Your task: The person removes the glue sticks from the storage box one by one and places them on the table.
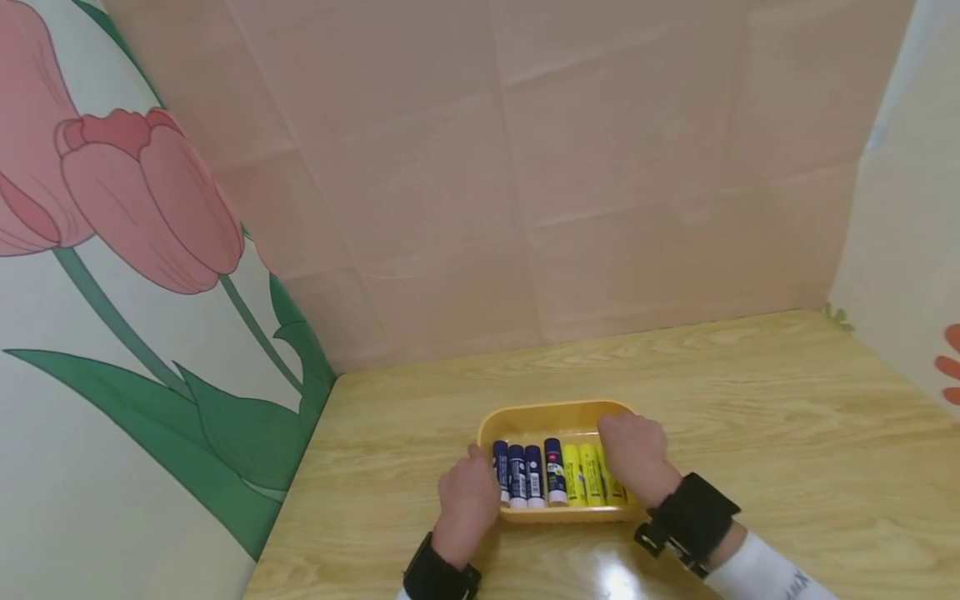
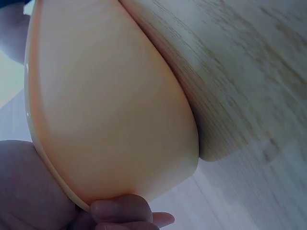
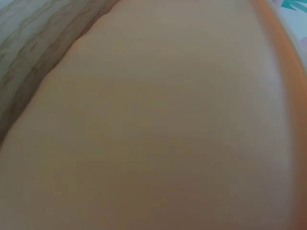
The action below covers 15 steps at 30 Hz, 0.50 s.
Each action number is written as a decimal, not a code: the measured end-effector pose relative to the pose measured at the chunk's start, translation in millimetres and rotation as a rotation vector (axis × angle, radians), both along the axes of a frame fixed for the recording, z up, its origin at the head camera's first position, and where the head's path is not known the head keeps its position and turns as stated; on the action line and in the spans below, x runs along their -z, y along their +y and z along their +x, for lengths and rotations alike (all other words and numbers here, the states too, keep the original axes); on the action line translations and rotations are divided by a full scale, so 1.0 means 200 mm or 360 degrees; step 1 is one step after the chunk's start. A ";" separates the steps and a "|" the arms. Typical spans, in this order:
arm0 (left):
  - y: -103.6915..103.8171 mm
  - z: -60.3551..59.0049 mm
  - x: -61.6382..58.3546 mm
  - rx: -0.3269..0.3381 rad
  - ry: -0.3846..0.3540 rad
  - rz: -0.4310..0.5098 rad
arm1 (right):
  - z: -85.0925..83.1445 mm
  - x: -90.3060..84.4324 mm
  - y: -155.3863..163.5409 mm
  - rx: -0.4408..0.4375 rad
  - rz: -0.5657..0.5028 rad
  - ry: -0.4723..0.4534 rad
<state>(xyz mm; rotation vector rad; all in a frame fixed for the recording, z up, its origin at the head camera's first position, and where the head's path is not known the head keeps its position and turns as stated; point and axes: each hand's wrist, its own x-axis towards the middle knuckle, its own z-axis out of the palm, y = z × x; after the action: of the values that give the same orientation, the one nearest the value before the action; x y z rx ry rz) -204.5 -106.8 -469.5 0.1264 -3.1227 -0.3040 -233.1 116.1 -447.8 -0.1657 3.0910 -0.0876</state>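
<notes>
A yellow plastic tray (image 1: pixel 570 515) sits on the table between both hands. Inside lie several dark blue glue sticks (image 1: pixel 534 475) with white ends, side by side, and beside them bright yellow sticks (image 1: pixel 592 475). My left hand (image 1: pixel 467 493) grips the tray's left end; in the left wrist view its thumb is on the rim and fingertips (image 2: pixel 122 209) press the outer wall. At the opposite end, my right hand (image 1: pixel 637 454) holds the right rim, covering part of the yellow sticks. The tray's wall (image 3: pixel 158 120) fills the right wrist view, where no fingers show.
The wood-grain table (image 1: pixel 765 433) extends around the tray. Brownish-pink paper (image 1: pixel 525 183) covers the back wall. A panel painted with tulips (image 1: pixel 142 200) stands at the left, and a pale wall (image 1: pixel 915 208) bounds the right.
</notes>
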 end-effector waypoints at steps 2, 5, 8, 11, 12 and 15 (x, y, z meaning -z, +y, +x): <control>0.00 0.00 0.00 0.0001 0.0010 -0.0006 | -0.01 0.01 -0.01 0.0002 0.0020 -0.0019; 0.00 0.00 0.00 -0.0001 0.0024 -0.0006 | -0.01 0.02 -0.01 0.0000 0.0038 -0.0034; 0.00 0.00 0.00 -0.0003 0.0029 0.0004 | 0.00 0.03 -0.02 -0.0008 0.0079 -0.0034; 0.00 0.00 0.00 -0.0003 0.0033 0.0007 | 0.00 0.02 -0.02 -0.0016 0.0118 -0.0022; 0.00 0.00 0.00 -0.0004 0.0035 0.0006 | 0.00 0.02 -0.03 -0.0016 0.0126 -0.0021; 0.00 0.00 0.00 0.0001 0.0045 -0.0005 | 0.01 0.01 -0.03 -0.0014 0.0133 -0.0015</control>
<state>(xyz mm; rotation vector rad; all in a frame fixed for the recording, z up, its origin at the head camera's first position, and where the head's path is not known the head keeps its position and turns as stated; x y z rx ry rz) -203.7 -107.1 -470.2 0.1203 -3.0948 -0.2986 -230.9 110.5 -450.0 -0.1750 3.0771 0.0409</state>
